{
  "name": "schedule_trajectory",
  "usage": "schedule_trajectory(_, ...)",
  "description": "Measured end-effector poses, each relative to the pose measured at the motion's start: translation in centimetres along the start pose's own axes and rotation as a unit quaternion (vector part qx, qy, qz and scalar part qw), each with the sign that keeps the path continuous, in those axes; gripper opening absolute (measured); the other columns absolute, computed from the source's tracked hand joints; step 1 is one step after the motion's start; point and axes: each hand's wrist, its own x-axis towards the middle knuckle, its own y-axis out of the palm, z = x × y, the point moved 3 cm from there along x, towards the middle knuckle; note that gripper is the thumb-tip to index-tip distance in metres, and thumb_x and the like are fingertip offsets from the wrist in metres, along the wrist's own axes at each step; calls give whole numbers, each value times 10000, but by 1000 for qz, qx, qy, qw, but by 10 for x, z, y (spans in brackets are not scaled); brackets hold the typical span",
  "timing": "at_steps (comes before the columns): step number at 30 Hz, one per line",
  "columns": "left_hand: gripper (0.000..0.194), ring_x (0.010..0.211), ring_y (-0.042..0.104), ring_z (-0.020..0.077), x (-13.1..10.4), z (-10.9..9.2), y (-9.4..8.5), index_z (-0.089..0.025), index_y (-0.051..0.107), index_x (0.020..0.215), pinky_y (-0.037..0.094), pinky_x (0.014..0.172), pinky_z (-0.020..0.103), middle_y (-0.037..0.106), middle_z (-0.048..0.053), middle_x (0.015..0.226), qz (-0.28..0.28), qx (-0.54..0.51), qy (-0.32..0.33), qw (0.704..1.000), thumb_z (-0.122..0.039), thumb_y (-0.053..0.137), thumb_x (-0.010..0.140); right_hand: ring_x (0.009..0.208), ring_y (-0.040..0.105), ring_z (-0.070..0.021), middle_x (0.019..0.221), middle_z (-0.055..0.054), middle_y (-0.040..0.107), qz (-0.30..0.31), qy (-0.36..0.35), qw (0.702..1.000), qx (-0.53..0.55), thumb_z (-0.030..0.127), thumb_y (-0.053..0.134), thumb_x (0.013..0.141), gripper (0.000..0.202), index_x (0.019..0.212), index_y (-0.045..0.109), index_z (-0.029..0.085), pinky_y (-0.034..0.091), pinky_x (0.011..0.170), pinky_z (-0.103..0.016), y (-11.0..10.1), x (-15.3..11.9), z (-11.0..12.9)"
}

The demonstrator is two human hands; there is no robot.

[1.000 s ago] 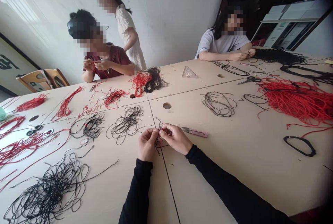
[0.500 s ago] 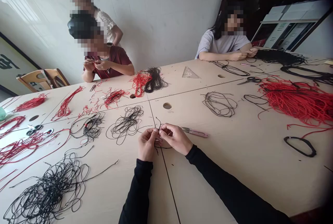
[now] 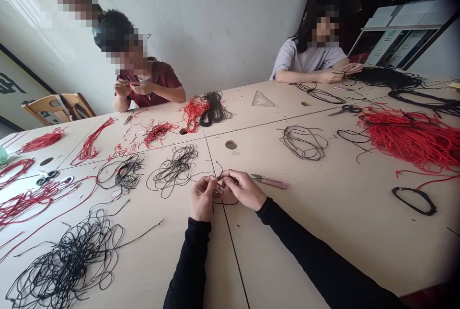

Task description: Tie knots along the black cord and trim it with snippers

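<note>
A thin black cord [image 3: 228, 203] is pinched between my two hands over the seam of the table, with a loop hanging below the fingers and a short end sticking up. My left hand [image 3: 203, 198] grips it with thumb and forefinger. Close against it, my right hand [image 3: 245, 188] pinches the same cord, fingertips nearly touching those of the left. The exact spot where they grip is partly hidden by the fingers. Just right of my right hand lies a pair of pink-handled snips [image 3: 270, 182].
Black cord tangles [image 3: 72, 256] lie at left, with red cords [image 3: 43, 141] beyond. A large red bundle [image 3: 413, 136], black scissors [image 3: 345, 110] and a black loop [image 3: 414, 201] are at right. Two people sit across the table [image 3: 305, 242]; another stands behind.
The standing person at the back has moved left. My hands have shifted only slightly, and the cord's ends between them have changed position a little.
</note>
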Motion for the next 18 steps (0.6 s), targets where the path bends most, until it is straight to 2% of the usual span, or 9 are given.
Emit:
schedule_trajectory(2,300,482,541,100,-1,-2,2,-142,566,732,449,441,222,583,-7,604,10,5,0,1000,-405,706,694,593,521,-122,658,11,576,13,4,1000,24,277,440,881,267,1046,611,156,423,602,-247,0,1,-1)
schedule_trajectory(5,295,478,532,91,-3,-4,4,-143,558,716,437,442,214,590,-2,621,26,15,-1,1000,-398,704,696,568,538,-123,618,33,556,32,4,998,59,281,423,900,400,1277,488,165,435,610,-255,2,1,-1)
schedule_trajectory(8,295,468,523,91,-3,-6,5,-144,557,720,428,440,211,578,-7,590,39,21,1,999,-402,700,704,541,527,-115,624,36,552,37,-1,997,70,299,428,906,442,1331,443,177,439,601,-255,4,0,-1)
schedule_trajectory(11,303,467,524,92,-3,-5,5,-141,561,715,429,438,214,580,-4,591,45,24,2,999,-412,696,708,530,498,-116,602,35,540,30,-9,997,65,343,445,904,377,1230,526,171,424,578,-252,4,1,-2)
schedule_trajectory(14,312,469,531,93,-3,-4,4,-137,565,709,431,438,210,572,-6,581,37,26,-3,999,-417,702,703,559,488,-119,619,20,550,21,-20,998,62,399,484,884,297,999,606,154,412,577,-250,2,2,-3)
schedule_trajectory(18,329,489,562,111,-3,-4,4,-136,571,749,455,452,222,567,-10,584,21,12,-14,1000,-422,719,685,591,466,-110,668,11,544,7,-28,998,58,435,532,849,292,808,586,151,401,593,-246,-3,4,-2)
